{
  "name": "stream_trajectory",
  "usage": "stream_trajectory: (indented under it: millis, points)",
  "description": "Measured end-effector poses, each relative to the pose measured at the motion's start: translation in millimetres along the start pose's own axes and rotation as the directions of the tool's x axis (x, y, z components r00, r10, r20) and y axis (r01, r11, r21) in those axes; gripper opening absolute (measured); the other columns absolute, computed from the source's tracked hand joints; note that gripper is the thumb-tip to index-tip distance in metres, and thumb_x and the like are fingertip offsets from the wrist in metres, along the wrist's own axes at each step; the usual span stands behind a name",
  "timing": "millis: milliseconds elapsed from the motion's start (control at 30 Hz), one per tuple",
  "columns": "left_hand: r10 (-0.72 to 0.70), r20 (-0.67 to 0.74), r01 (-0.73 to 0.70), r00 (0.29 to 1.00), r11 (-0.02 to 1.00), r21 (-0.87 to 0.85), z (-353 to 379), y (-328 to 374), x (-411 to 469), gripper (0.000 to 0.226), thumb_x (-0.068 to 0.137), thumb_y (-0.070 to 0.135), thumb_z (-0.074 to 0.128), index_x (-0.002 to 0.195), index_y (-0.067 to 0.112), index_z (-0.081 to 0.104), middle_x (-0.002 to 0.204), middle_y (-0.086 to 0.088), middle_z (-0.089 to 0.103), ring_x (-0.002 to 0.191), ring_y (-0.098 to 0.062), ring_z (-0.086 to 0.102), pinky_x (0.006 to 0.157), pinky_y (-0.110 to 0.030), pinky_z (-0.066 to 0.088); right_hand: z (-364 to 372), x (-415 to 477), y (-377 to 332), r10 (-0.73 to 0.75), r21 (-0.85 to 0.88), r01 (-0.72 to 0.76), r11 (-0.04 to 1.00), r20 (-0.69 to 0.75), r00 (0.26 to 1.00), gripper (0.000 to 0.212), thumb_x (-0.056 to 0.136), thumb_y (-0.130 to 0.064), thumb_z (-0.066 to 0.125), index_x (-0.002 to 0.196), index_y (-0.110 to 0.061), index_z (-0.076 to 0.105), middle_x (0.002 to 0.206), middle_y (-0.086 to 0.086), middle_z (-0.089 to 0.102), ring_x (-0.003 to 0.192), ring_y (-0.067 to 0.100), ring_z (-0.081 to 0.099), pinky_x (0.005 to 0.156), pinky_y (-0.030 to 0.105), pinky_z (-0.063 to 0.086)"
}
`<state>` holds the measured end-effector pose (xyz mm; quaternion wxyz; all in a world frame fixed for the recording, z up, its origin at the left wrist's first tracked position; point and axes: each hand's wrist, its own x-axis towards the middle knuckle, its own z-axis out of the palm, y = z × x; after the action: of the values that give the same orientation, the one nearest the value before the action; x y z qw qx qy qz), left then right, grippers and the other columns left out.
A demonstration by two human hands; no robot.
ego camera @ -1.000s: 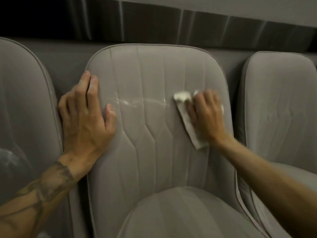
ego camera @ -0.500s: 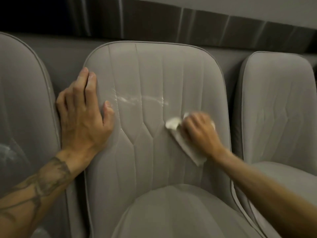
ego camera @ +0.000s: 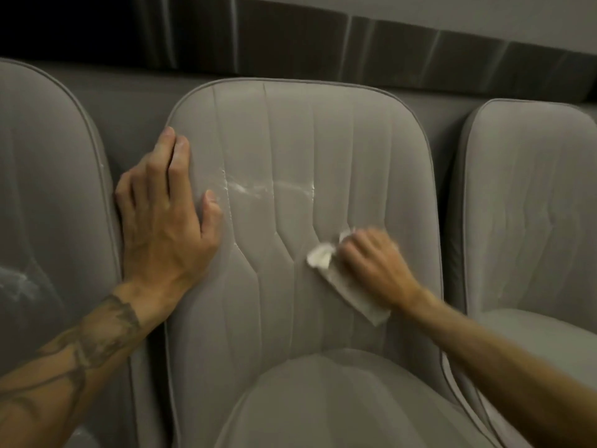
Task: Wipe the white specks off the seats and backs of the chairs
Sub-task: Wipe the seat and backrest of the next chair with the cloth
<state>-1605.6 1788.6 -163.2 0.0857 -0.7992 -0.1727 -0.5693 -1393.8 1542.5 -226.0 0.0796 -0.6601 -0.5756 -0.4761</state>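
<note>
The grey padded back of the middle chair fills the centre of the view, and its seat bulges out below. A white smear runs across the back at mid height. My left hand lies flat with straight fingers against the back's left edge. My right hand grips a crumpled white wipe and presses it on the right half of the back, below the smear. The right hand is blurred by motion.
A matching grey chair stands on the left, with a whitish patch low on its back. Another chair stands on the right. Behind the row runs a dark panelled wall.
My right hand has swept the wipe down and a little left, from level with the smear to below it. My left hand stays pressed on the back's left edge.
</note>
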Motion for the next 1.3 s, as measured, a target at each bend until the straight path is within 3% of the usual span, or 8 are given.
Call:
stream_trajectory:
  millis: [167, 300, 433, 567, 667, 900, 1067, 1300]
  points:
    - [-0.004, 0.001, 0.004, 1.000, 1.000, 0.007, 1, 1, -2, 0.067, 0.099, 0.033, 0.048, 0.158, 0.007, 0.030, 0.164, -0.016, 0.031, 0.139, -0.038, 0.039, 0.114, -0.053, 0.027, 0, 41, 13, 0.387, 0.060, -0.386, 0.920, -0.273, 0.880, 0.022, 0.103, -0.024, 0.054, 0.088, -0.009, 0.054, 0.092, 0.014, 0.052, 0.080, 0.030, 0.046, 0.072, 0.042, 0.038]
    - [-0.009, 0.013, 0.009, 1.000, 1.000, 0.001, 0, 2, -2, 0.068, 0.098, 0.032, 0.049, 0.158, 0.007, 0.030, 0.164, -0.016, 0.031, 0.140, -0.038, 0.039, 0.114, -0.053, 0.027, 28, -61, -42, 0.059, 0.069, -0.059, 0.996, 0.011, 0.998, 0.016, 0.102, -0.018, 0.055, 0.090, -0.010, 0.062, 0.090, 0.014, 0.056, 0.073, 0.031, 0.051, 0.068, 0.042, 0.037]
    - [-0.009, 0.020, 0.010, 1.000, 1.000, -0.004, -2, 3, -1, 0.068, 0.098, 0.031, 0.048, 0.158, 0.006, 0.030, 0.164, -0.017, 0.030, 0.140, -0.038, 0.039, 0.114, -0.053, 0.027, 30, -102, -57, -0.286, 0.067, 0.278, 0.958, 0.230, 0.930, 0.012, 0.098, -0.016, 0.054, 0.101, -0.013, 0.065, 0.103, 0.009, 0.061, 0.080, 0.028, 0.058, 0.074, 0.034, 0.035]
    - [-0.008, 0.009, 0.008, 1.000, 1.000, -0.003, -1, 2, -1, 0.068, 0.097, 0.032, 0.048, 0.158, 0.007, 0.030, 0.164, -0.016, 0.031, 0.140, -0.038, 0.040, 0.114, -0.054, 0.028, 18, -30, -20, 0.062, 0.028, -0.061, 0.998, -0.042, 0.997, 0.017, 0.104, -0.024, 0.052, 0.097, -0.011, 0.060, 0.095, 0.013, 0.058, 0.077, 0.030, 0.050, 0.069, 0.041, 0.038]
    - [-0.008, 0.004, 0.008, 1.000, 1.000, -0.004, 1, 1, -2, 0.068, 0.097, 0.032, 0.048, 0.158, 0.007, 0.030, 0.164, -0.016, 0.031, 0.140, -0.038, 0.039, 0.114, -0.054, 0.028, 13, 2, -9, 0.347, 0.085, -0.337, 0.938, -0.195, 0.917, 0.014, 0.102, -0.026, 0.058, 0.098, -0.013, 0.057, 0.101, 0.009, 0.053, 0.083, 0.029, 0.047, 0.074, 0.039, 0.037]
    - [-0.010, 0.012, 0.011, 1.000, 1.000, -0.018, -1, 3, -1, 0.068, 0.097, 0.032, 0.047, 0.158, 0.006, 0.030, 0.164, -0.017, 0.031, 0.140, -0.040, 0.040, 0.114, -0.053, 0.027, 23, -48, -45, 0.145, 0.103, -0.147, 0.984, 0.020, 0.989, 0.019, 0.104, -0.028, 0.051, 0.101, -0.013, 0.063, 0.101, 0.010, 0.060, 0.080, 0.032, 0.055, 0.072, 0.040, 0.041]
    - [-0.019, 0.001, 0.019, 1.000, 1.000, -0.017, -1, 3, -1, 0.067, 0.097, 0.031, 0.047, 0.158, 0.005, 0.032, 0.164, -0.017, 0.032, 0.140, -0.039, 0.041, 0.114, -0.054, 0.027, -9, 85, 18, 0.114, 0.062, -0.100, 0.993, -0.289, 0.951, 0.023, 0.101, -0.021, 0.056, 0.081, -0.011, 0.052, 0.077, 0.015, 0.047, 0.068, 0.031, 0.045, 0.062, 0.043, 0.035]
    - [-0.013, -0.004, 0.013, 1.000, 1.000, 0.001, 0, 3, -3, 0.067, 0.097, 0.030, 0.048, 0.158, 0.006, 0.032, 0.164, -0.016, 0.032, 0.139, -0.038, 0.043, 0.115, -0.051, 0.028, -5, 114, 5, 0.453, 0.186, -0.414, 0.891, -0.402, 0.796, 0.022, 0.100, -0.022, 0.057, 0.087, -0.005, 0.061, 0.090, 0.018, 0.055, 0.081, 0.034, 0.051, 0.072, 0.044, 0.042]
